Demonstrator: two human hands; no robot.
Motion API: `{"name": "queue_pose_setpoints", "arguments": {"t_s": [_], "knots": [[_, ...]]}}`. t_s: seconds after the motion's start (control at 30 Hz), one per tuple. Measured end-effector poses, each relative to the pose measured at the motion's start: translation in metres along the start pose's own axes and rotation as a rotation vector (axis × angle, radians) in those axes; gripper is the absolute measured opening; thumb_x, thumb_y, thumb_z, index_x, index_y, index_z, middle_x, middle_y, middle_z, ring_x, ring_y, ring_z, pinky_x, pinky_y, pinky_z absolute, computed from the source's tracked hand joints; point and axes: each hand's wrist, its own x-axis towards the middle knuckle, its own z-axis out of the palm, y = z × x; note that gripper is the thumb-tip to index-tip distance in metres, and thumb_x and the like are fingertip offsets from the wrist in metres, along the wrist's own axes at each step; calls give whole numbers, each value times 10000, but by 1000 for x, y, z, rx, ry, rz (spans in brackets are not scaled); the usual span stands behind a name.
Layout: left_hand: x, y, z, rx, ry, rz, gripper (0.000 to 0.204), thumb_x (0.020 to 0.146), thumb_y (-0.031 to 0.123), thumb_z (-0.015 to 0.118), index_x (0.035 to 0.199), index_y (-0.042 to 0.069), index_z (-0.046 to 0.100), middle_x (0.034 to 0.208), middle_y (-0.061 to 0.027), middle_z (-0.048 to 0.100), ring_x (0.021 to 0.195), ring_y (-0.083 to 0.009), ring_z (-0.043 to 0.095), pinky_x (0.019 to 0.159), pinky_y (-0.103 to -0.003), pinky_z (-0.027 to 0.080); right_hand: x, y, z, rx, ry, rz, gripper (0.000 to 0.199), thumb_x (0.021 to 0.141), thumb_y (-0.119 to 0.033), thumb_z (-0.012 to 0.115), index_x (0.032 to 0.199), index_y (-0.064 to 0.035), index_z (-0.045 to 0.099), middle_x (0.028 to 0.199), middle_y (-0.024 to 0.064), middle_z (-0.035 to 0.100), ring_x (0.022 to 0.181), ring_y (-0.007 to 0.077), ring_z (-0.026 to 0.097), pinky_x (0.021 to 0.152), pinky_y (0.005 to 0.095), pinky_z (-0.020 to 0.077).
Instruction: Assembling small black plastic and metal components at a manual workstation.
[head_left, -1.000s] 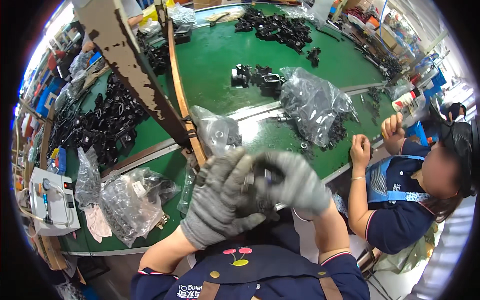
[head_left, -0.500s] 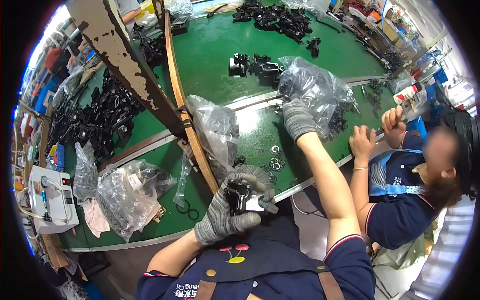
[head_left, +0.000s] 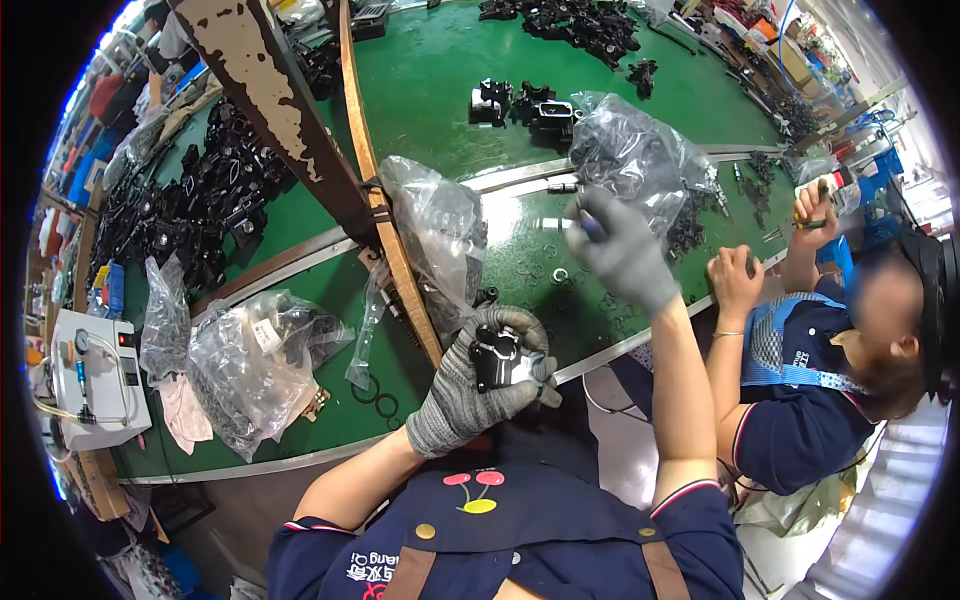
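Observation:
My left hand, in a grey knitted glove, is wrapped round a black metal part with a bright silvery face, held just off the bench's front edge. My gloved right hand is over the bench, smeared by motion, its fingers curled. A small dark-blue thing shows at those fingers, too blurred to name. Just beyond it lies a clear plastic bag with dark small pieces in it. Thin rings and other small parts are scattered on the green bench below the right hand.
A wooden post rises beside a second plastic bag. Black parts are heaped at left, near a bagged pile and a white box with a gauge. At right sits a co-worker, holding a tool.
My right hand has drawn back from the plastic bag toward me, and a dark-blue thing now shows at its fingers. My left hand keeps the black part, slightly raised and turned.

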Motion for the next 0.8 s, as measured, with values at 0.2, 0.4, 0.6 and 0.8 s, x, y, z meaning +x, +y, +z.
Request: {"name": "queue_pose_setpoints", "arguments": {"t_s": [0.2, 0.4, 0.6, 0.8], "knots": [[7, 5, 6, -35, 3, -11, 566, 844, -26, 729, 1332, 83, 463, 1166, -59, 582, 1032, -216, 675, 887, -368, 586, -103, -42, -3, 371, 46, 100, 132, 820, -6, 714, 934, -56, 671, 822, -10, 633, 712, 56, 565, 653, 233, 469], [6, -6, 2, 453, -200, 220, 660, 816, -51, 730, 1369, 97, 402, 1161, -85, 584, 1023, -202, 672, 867, -345, 570, -103, -83, -27, -178, -324, -299, 217, 721, 14, 729, 905, -93, 686, 783, 40, 610, 667, 184, 624, 575, 309, 481], [16, -23, -2, 64, -131, 152, 697, 792, 29, 827, 1366, 113, 441, 1086, -42, 603, 1019, -139, 611, 890, -303, 512, -92, -54, -4, 60, -215, -272, 583, 727, -55, 795, 1261, -134, 577, 952, 39, 581, 770, 176, 607, 655, 320, 504], [32, -21, -1, -427, 7, -66, 293, 969, 233, 690, 1181, 76, 564, 980, -115, 615, 875, -274, 690, 745, -499, 648, -69, -3, 8, 960, 403, -96, 988, 692, -79, 872, 1526, -158, 346, 1071, -16, 510, 879, 91, 508, 768, 260, 484]]}}
